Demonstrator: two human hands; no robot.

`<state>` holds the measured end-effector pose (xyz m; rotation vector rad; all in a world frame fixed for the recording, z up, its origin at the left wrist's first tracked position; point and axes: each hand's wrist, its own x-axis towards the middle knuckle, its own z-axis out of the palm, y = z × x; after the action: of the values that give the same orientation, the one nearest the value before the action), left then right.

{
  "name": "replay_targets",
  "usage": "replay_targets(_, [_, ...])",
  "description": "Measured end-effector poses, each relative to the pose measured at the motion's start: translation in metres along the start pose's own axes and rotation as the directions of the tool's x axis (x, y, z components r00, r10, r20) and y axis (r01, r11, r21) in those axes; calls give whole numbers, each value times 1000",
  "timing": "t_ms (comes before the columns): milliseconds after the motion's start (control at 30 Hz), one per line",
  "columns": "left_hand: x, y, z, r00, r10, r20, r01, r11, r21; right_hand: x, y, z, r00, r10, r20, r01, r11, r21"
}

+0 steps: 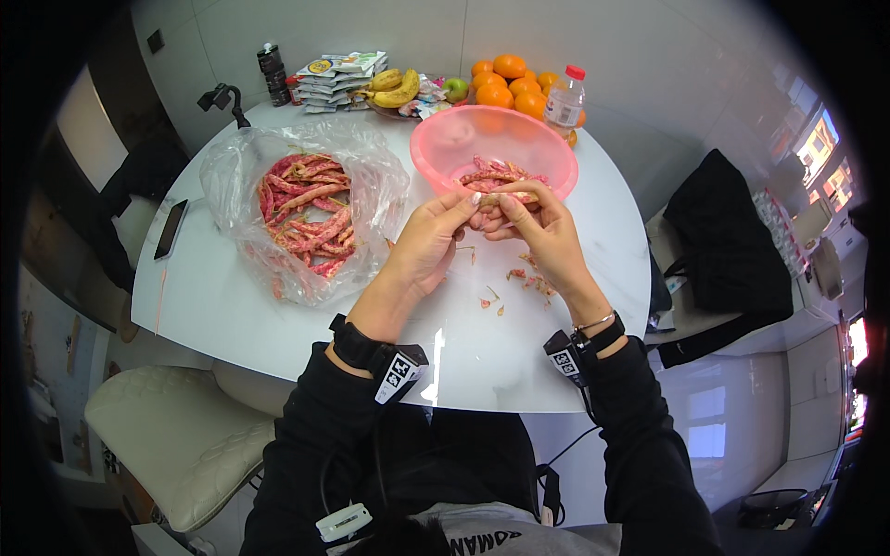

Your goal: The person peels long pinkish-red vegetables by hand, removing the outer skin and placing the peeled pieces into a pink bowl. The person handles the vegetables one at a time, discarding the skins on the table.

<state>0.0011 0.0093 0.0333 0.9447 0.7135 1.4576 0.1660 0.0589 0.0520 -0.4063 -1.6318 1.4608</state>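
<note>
A speckled red-and-cream bean pod (518, 198) is held between my left hand (437, 229) and my right hand (539, 222), at the near rim of a pink translucent plastic bowl (445, 149). Both thumbs and fingertips pinch the pod. More pod pieces (494, 170) lie inside the bowl. On the left, an open clear plastic bag (379, 174) holds many whole bean pods (313, 187). Small broken pod tips (535, 281) and stems (494, 295) are scattered on the white table below my hands.
Along the back stand a dark bottle (272, 75), stacked packets (337, 83), bananas (396, 89), a green apple (455, 90), oranges (495, 96) and a red-capped plastic bottle (565, 104). A phone (171, 229) lies at the table's left edge, near a chair (181, 431).
</note>
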Motion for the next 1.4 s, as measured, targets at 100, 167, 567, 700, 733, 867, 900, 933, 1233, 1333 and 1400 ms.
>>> replay_targets(100, [1, -2, -2, 999, -32, 19, 33, 996, -84, 0, 2, 2, 999, -45, -22, 45, 999, -22])
replay_targets(167, [2, -3, -3, 999, -50, 22, 52, 992, -117, 0, 4, 3, 998, -62, -24, 62, 998, -33])
replay_targets(567, [-3, 3, 9, 969, 243, -48, -207, 901, 382, -4, 1, 3, 997, -73, -28, 71, 995, -76])
replay_targets(700, [-4, 2, 9, 987, 155, -41, -145, 974, 174, -3, 3, 6, 994, -107, 5, 107, 993, -51])
replay_targets(733, [-3, 1, 7, 991, 128, -43, -122, 984, 131, -3, 3, 6, 994, -109, 9, 109, 992, -57])
replay_targets(867, [3, -6, -2, 999, 39, -8, -39, 999, -15, -3, 5, 6, 993, -120, 23, 121, 992, -47])
replay_targets(900, [5, -8, -4, 1000, 31, 2, -30, 998, -60, -3, 6, 6, 991, -132, 27, 133, 990, -47])
replay_targets(933, [7, -9, -7, 1000, 23, 13, -21, 994, -105, -3, 7, 7, 991, -133, 30, 135, 990, -41])
replay_targets(1233, [7, -8, -8, 998, 56, -9, -57, 992, -113, -1, 0, 6, 1000, -18, -21, 18, 1000, -2])
replay_targets(1333, [4, -3, -3, 995, 93, -21, -94, 994, -62, -2, -2, 5, 999, -26, -43, 22, 996, -85])
replay_targets(1400, [2, 0, 0, 994, 104, -16, -105, 993, -57, -2, -3, 1, 998, -14, -62, 4, 985, -170])
